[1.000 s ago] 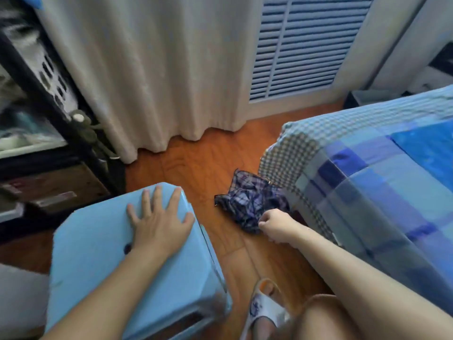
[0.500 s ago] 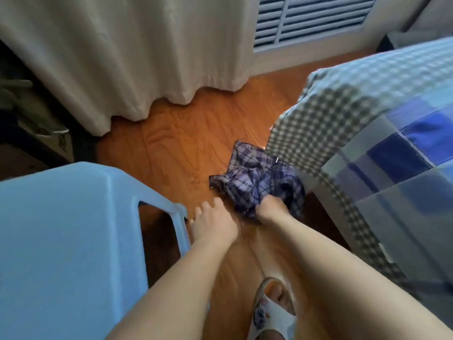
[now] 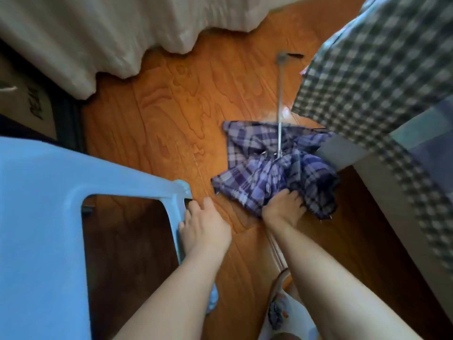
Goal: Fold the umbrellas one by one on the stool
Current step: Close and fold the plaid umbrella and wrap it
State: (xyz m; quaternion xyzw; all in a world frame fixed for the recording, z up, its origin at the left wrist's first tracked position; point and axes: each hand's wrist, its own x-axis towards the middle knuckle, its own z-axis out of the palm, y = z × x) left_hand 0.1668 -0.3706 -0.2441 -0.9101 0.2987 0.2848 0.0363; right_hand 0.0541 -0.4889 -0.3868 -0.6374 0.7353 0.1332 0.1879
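Umbrella (image 3: 264, 173): we note plaid canopy crumpled on floor beside bed, shaft extended.
Right hand (image 3: 284, 207): we see it grasping canopy.
Left hand (image 3: 203, 227): relaxed, empty, beside stool (image 3: 36, 192).

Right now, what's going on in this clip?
A person is crouched over a purple plaid umbrella lying crumpled on the wooden floor beside a bed. The right hand grips its canopy fabric; the metal shaft points away toward the curtain. The left hand hangs open by the blue plastic stool, holding nothing. The umbrella isn't on the stool yet.
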